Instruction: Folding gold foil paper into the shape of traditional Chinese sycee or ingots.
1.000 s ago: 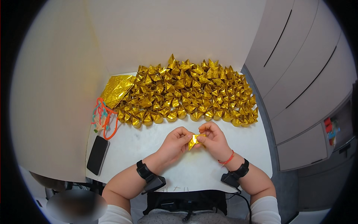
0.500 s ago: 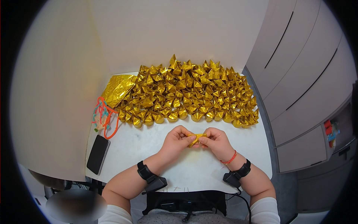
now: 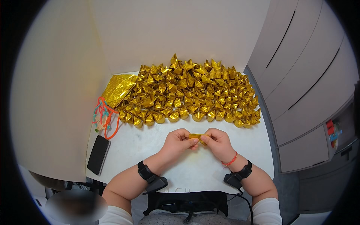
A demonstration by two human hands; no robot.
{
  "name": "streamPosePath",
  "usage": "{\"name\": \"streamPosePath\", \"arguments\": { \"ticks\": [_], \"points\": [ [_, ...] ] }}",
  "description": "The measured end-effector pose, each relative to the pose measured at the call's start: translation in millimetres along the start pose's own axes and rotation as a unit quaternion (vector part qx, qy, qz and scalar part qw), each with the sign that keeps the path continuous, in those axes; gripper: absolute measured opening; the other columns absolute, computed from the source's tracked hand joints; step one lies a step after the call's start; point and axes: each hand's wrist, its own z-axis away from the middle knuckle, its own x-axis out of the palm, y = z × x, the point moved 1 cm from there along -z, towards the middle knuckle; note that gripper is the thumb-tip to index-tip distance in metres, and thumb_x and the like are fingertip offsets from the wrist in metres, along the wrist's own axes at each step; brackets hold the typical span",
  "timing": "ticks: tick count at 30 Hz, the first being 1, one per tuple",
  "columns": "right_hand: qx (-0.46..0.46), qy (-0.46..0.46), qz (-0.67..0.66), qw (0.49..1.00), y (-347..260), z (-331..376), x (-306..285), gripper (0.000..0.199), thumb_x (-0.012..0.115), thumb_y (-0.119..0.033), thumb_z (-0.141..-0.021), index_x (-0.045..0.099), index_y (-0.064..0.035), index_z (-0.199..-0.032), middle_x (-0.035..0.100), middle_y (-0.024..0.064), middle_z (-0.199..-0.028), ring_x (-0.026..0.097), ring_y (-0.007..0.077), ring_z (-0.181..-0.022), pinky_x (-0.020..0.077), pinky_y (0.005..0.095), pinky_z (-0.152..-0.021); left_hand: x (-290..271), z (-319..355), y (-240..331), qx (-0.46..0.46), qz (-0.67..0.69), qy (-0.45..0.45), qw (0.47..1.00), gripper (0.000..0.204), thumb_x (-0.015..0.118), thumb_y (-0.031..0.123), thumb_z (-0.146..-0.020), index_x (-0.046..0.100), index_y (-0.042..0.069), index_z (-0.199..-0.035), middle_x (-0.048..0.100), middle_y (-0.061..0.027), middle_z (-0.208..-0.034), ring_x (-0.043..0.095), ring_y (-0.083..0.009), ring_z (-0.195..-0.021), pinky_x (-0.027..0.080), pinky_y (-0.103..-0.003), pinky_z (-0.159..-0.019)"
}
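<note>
Between my two hands, above the near middle of the white table, is a small piece of folded gold foil paper (image 3: 195, 136). My left hand (image 3: 178, 141) pinches its left end, thumb on top and fingers behind. The right end is pinched by my right hand (image 3: 217, 142), its thumb bent over the paper. My fingers cover part of the folds. Beyond my hands, many folded gold paper ingots (image 3: 187, 90) with pointed tips stand crowded together across the far part of the table.
Flat gold foil sheets (image 3: 119, 88) lie stacked at the far left. In front of them are orange and teal cords (image 3: 107, 118) in a tangle, then a black phone (image 3: 98, 155) near the left edge. Walls border the white table (image 3: 142, 139); grey cabinets (image 3: 300, 78) stand to the right.
The gold paper has turned from a spread, angled shape into a narrower flat strip between my fingers. My hands have barely shifted, and the ingots stay where they were.
</note>
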Motion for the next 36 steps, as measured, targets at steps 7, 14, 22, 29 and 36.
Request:
{"name": "streamPosePath", "arguments": {
  "ticks": [7,14,22,29,36],
  "points": [
    [-0.269,0.125,0.279,0.913,-24.7,-3.2,5.8,0.016,0.082,-0.008,-0.082,0.071,-0.0062,-0.095,0.062,0.007,-0.089,0.059,0.0232,-0.083,0.046,0.0341,-0.071,-1.5,-0.5,-0.4,0.053,-0.111,0.038,0.992,0.01,0.074,0.003,-0.094,0.066,-0.001,-0.092,0.073,-0.0105,-0.089,0.07,-0.013,-0.077,0.058,-0.027,-0.071],
    [-0.353,0.087,0.376,0.852,-40.0,-1.1,6.6,0.017,0.08,-0.001,-0.077,0.072,-0.0063,-0.09,0.063,0.0076,-0.09,0.058,0.0269,-0.083,0.0458,0.0363,-0.075,0.2,0.1,-3.6,0.069,-0.166,0.04,0.983,0.011,0.075,0.004,-0.094,0.066,-0.002,-0.094,0.073,-0.009,-0.088,0.069,-0.0116,-0.077,0.057,-0.026,-0.071],
    [-0.289,0.04,0.283,0.914,-27.9,-2.2,4.5,0.014,0.076,-0.001,-0.078,0.065,-0.004,-0.088,0.062,0.0104,-0.087,0.057,0.0322,-0.083,0.0475,0.0415,-0.078,2.1,-0.8,-4.9,0.076,-0.127,0.008,0.989,0.015,0.073,0.0,-0.094,0.068,-0.005,-0.107,0.073,-0.0085,-0.092,0.069,-0.0116,-0.079,0.056,-0.025,-0.071],
    [-0.134,0.005,0.152,0.979,-15.1,0.0,1.1,0.011,0.073,0.001,-0.087,0.063,-0.0022,-0.091,0.058,0.0062,-0.085,0.06,0.0198,-0.084,0.0497,0.0323,-0.074,-1.9,3.7,10.1,0.041,-0.112,-0.079,0.99,0.03,0.065,0.012,-0.102,0.067,-0.002,-0.129,0.071,-0.0035,-0.094,0.065,-0.0095,-0.083,0.054,-0.026,-0.076],
    [0.035,-0.121,-0.16,0.979,-5.2,-1.7,-5.7,0.007,0.068,0.0,-0.096,0.063,-0.0022,-0.1,0.065,0.0018,-0.097,0.062,0.0105,-0.093,0.0515,0.0262,-0.084,-2.8,1.5,6.3,-0.004,-0.038,-0.123,0.992,0.023,0.06,0.017,-0.106,0.066,0.0,-0.121,0.071,-0.0076,-0.098,0.065,-0.0143,-0.08,0.053,-0.028,-0.077]
  ]
}}
